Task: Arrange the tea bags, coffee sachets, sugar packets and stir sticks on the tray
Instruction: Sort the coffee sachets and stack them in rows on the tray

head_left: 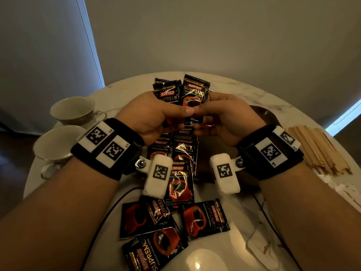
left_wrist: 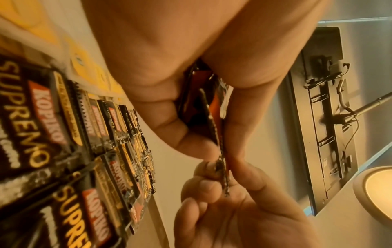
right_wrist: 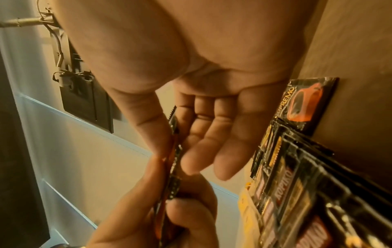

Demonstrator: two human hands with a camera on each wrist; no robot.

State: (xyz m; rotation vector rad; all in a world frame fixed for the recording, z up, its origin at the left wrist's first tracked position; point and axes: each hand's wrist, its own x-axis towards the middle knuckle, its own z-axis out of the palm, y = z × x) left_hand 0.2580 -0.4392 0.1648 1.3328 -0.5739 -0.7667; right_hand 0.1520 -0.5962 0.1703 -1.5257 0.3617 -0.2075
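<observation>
While the loose sachets (head_left: 203,219) near the table's front edge are left untouched, a small fan of coffee sachets (head_left: 182,94) is held upright above the tray (head_left: 267,114), pinched by the left hand (head_left: 154,116) and steadied by the right hand (head_left: 220,118), probably so edges get squared before they're laid onto the overlapping row (head_left: 175,151) below.
</observation>
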